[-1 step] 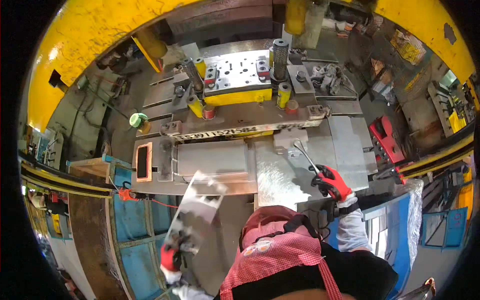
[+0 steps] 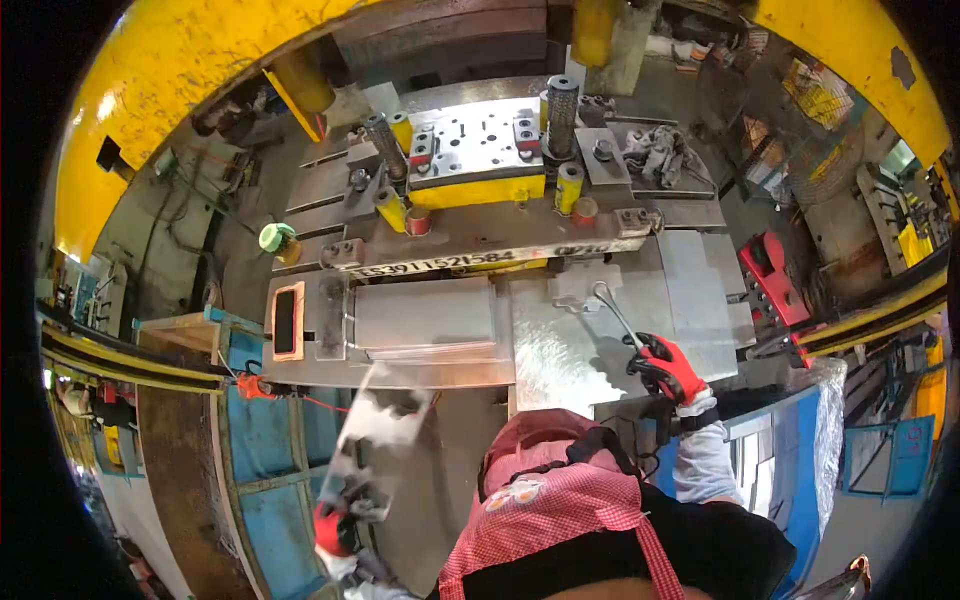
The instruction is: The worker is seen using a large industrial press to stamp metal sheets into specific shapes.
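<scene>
Notched metal strip (image 2: 374, 426), seemingly already cut, is gripped by left hand (image 2: 336, 531) near desk (image 2: 460, 374) edge; by right hand (image 2: 668, 369), rod tool (image 2: 620, 318) is held over shaped piece (image 2: 572, 288); plain sheets (image 2: 425, 313) are left stacked.

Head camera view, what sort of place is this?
Probably a metal-pressing workshop: a drilled metal block sits within a large yellow machine frame, flat metal sheets are stacked before it, and the gloved left hand holds a cut-out metal piece.
</scene>
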